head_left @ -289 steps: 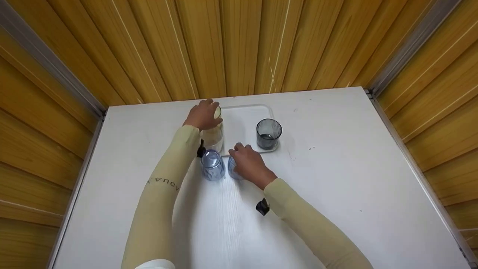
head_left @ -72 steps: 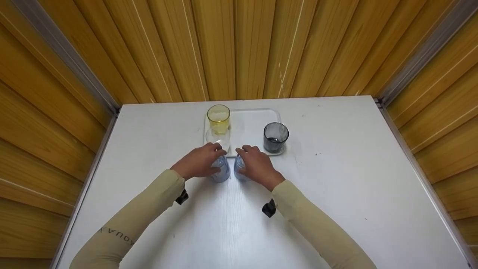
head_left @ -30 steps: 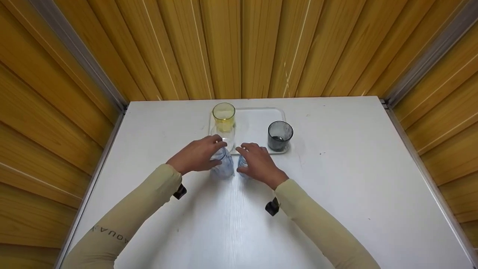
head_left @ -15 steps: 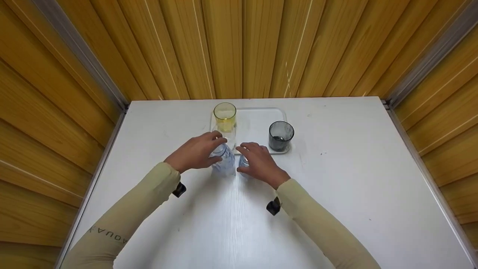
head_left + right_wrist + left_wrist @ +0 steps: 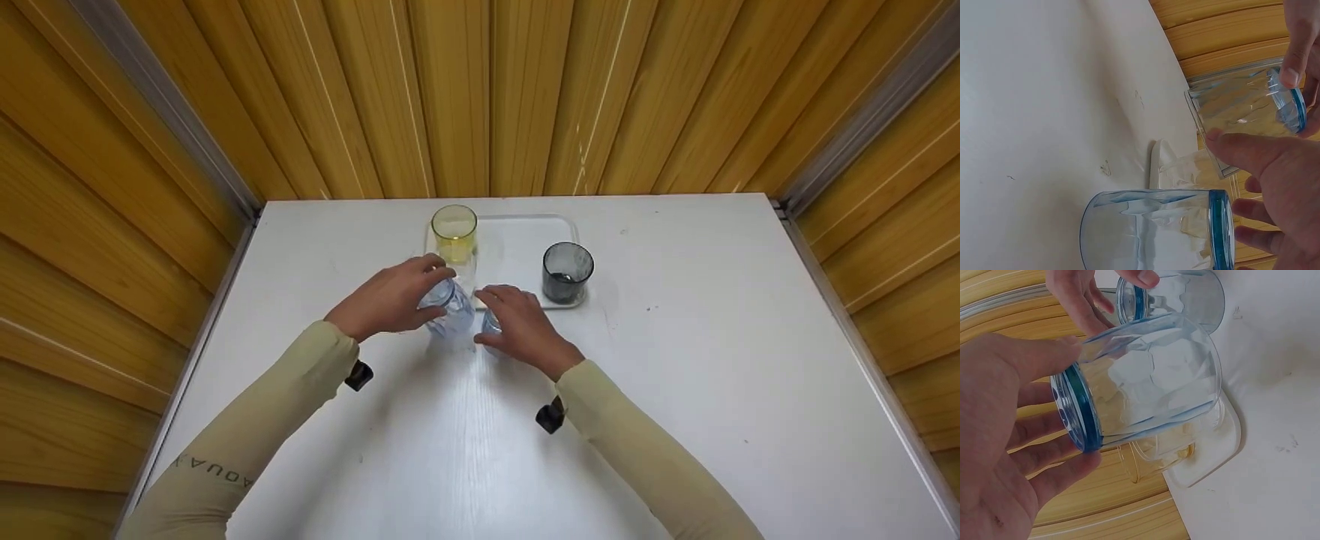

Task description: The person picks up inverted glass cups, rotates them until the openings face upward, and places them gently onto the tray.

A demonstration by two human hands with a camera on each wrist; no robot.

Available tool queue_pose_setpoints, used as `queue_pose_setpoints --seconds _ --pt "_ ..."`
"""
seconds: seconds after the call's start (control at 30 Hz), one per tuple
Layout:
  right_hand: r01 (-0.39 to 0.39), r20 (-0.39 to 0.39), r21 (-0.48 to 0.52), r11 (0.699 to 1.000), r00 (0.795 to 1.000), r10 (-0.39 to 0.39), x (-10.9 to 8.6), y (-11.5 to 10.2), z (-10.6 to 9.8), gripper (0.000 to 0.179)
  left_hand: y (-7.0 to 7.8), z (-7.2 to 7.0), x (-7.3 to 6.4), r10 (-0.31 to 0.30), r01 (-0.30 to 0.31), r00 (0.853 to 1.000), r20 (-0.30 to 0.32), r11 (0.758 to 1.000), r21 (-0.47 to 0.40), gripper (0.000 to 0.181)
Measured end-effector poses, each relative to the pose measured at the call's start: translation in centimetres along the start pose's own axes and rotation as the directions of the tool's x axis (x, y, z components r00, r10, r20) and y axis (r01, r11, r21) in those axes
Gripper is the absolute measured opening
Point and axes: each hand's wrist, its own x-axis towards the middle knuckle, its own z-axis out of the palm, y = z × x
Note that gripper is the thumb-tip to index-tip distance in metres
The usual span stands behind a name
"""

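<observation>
In the head view my left hand grips a blue-tinted glass by its base, thumb on one side and fingers on the other. That glass is upside down, tilted and raised over the table. In the left wrist view its thick blue base faces my palm. My right hand is loosely spread about the base of a second upside-down blue-tinted glass standing on the table. In the right wrist view my thumb lies apart from this glass, with fingers behind its base; contact is unclear.
A white tray lies at the back of the white table. It bears a yellow glass at back left, a clear glass partly hidden before it, and a grey glass at front right. Wood-patterned panels enclose the table.
Since the oldest frame my left hand has left the yellow glass and gripped the left blue-tinted glass. Over the last second that glass has risen and tilted. My right hand has barely moved.
</observation>
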Motion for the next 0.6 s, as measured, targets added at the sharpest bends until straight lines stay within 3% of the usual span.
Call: queue_pose_setpoints --seconds 0.17,0.33,0.6 --pt "-0.002 -0.006 -0.002 1.000 1.000 0.002 0.0 0.0 0.1 0.073 0.0 -0.2 -0.1 0.002 -0.002 1.000 -0.006 1.000 -0.010 0.057" --pt "0.046 -0.047 -0.006 0.999 0.998 -0.046 -0.2 0.3 0.1 0.072 -0.1 -0.4 -0.1 0.006 -0.006 1.000 -0.018 1.000 -0.026 0.057" --pt "0.031 -0.058 0.041 0.999 0.998 -0.029 -0.3 0.4 0.3 0.075 -0.1 -1.2 0.0 -0.051 0.052 0.999 0.011 0.994 -0.094 0.060"
